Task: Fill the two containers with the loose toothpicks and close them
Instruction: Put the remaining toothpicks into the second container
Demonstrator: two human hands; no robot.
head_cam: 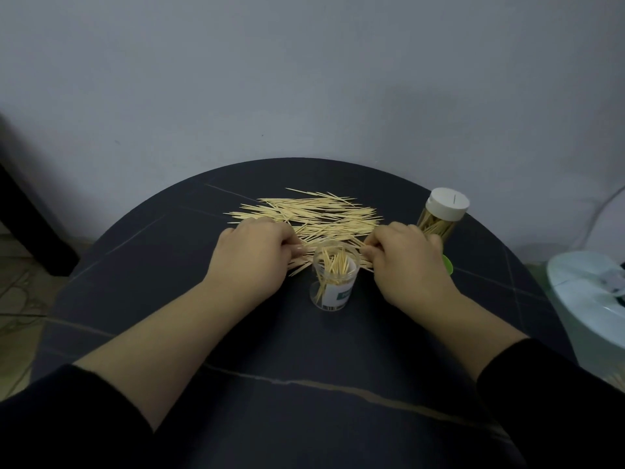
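- Both the left hand [252, 257] and right hand [407, 265] are curling fingers around loose toothpicks [318, 214], apparently pinching bunches.
- The open container [334, 282] is awaiting them, calling for aligned dropping.

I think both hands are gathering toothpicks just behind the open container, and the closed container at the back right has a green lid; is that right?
Not quite. The head view shows the lid on the closed container at the back right is white, not green. Otherwise yes: the left hand and right hand are gathering toothpicks just behind the open container.
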